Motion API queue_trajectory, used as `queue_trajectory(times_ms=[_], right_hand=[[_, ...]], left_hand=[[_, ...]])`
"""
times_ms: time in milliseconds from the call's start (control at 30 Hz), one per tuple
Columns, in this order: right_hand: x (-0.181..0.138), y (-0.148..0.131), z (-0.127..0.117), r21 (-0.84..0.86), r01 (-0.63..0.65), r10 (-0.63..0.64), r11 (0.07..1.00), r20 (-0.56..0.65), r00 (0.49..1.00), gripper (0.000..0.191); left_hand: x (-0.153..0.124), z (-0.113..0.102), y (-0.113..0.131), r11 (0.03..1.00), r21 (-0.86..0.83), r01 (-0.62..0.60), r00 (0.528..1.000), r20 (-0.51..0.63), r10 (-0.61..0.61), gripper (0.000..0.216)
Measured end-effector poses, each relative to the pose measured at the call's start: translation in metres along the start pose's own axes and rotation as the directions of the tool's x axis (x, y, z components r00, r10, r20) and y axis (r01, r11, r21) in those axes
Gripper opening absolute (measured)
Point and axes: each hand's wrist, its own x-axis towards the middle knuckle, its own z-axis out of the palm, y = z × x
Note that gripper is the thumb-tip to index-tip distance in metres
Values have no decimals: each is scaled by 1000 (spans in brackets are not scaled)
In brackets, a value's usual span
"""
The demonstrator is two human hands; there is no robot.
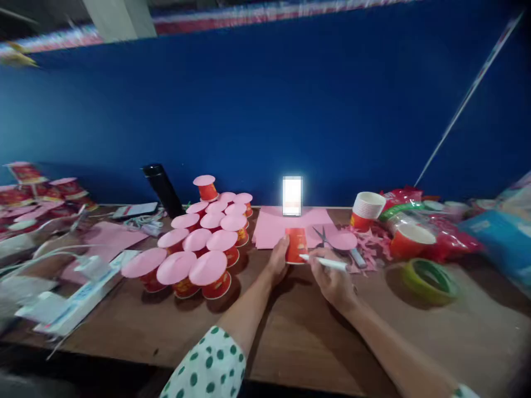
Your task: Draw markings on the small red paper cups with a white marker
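My left hand (pixel 279 258) grips a red paper cup (pixel 297 244) standing upside down on a sheet of pink paper (pixel 271 226). My right hand (pixel 332 279) is closed round a white pen (pixel 327 262), whose tip touches the paper at the foot of the cup. Scissors (pixel 321 236) and a cut pink paper disc (pixel 342 241) lie just right of the cup. Pink paper scraps (pixel 369 249) are scattered beyond them.
Several red cups capped with pink discs (pixel 203 249) stand grouped at left. A bright phone screen (pixel 292 195) leans on the blue wall. A stack of cups (pixel 367 210), a green tape roll (pixel 429 280), plastic bags (pixel 423 221), a black bottle (pixel 163 189) and a power strip (pixel 78 301) lie about.
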Motion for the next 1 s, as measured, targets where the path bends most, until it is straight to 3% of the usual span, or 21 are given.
queue_trajectory(times_ms=[633, 833, 1000], right_hand=[[2, -7, -3, -74, -12, 17, 997, 69, 997, 19], [2, -6, -3, -6, -76, 76, 997, 88, 993, 19], [-3, 1, -2, 83, -149, 149, 985, 4, 989, 15]], left_hand=[[1, -5, -3, 1000, 1, -2, 1000, 17, 2, 38], [1, -3, -2, 1000, -3, 8, 1000, 17, -8, 40], [1, -1, -1, 999, -25, 24, 1000, 0, -24, 43]])
